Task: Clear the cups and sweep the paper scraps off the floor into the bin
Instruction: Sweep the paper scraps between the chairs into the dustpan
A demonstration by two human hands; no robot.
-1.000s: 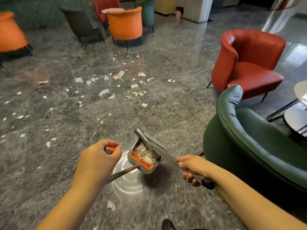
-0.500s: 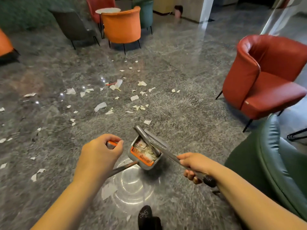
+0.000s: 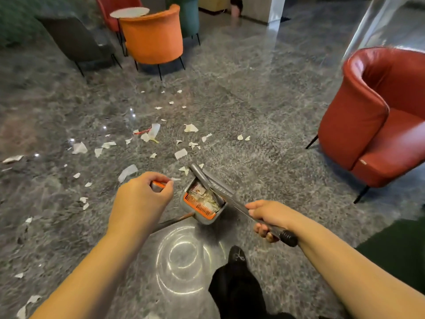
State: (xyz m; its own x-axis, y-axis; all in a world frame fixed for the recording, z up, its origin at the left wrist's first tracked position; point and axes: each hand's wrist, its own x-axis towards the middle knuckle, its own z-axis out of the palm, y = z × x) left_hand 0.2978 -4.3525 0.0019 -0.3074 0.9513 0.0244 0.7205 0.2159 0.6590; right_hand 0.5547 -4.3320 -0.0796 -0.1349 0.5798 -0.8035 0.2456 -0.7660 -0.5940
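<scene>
Left grip (image 3: 141, 199) clamped on one broom handle (image 3: 158, 185), right grip (image 3: 270, 217) on one dustpan handle (image 3: 241, 207).

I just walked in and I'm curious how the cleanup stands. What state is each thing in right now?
Grey dustpan with orange comb edge: lifted off the floor, holds scraps.
Left hand: grips an orange-tipped broom handle.
Right hand: grips the dustpan's long grey handle.
White paper scraps: scattered on the grey marble floor, unswept.
Red leather armchair: upright, unoccupied.
Orange fabric chair: upright.
</scene>
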